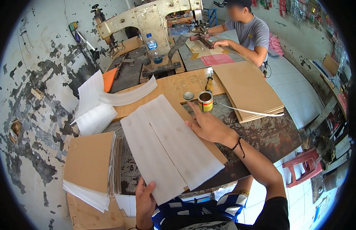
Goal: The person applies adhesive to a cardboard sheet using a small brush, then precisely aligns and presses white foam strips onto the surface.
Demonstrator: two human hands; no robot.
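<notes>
In front of me two white foam-like sheets (155, 145) lie side by side, a narrow gap between them, over a brown board (216, 153) that shows along the right edge. My left hand (146, 196) grips their near left corner, thumb on top and fingers beneath. Over the right edge reaches my right hand (209, 125), its fingers stretched out and apart, the thumb at the sheet's edge. Just beyond those fingers stands an uncovered small can (205, 102) with dark contents. Its round lid (188, 95) lies to the left, and a yellow-handled tool (209, 83) is behind it.
Brown boards are stacked at the right (247, 90) and left (89, 157). Loose white sheets (94, 111) rest at far left. A large sewing machine (147, 17) and water bottle (152, 48) stand behind. Across the table, another person (249, 36) works. A red stool (304, 166) is at right.
</notes>
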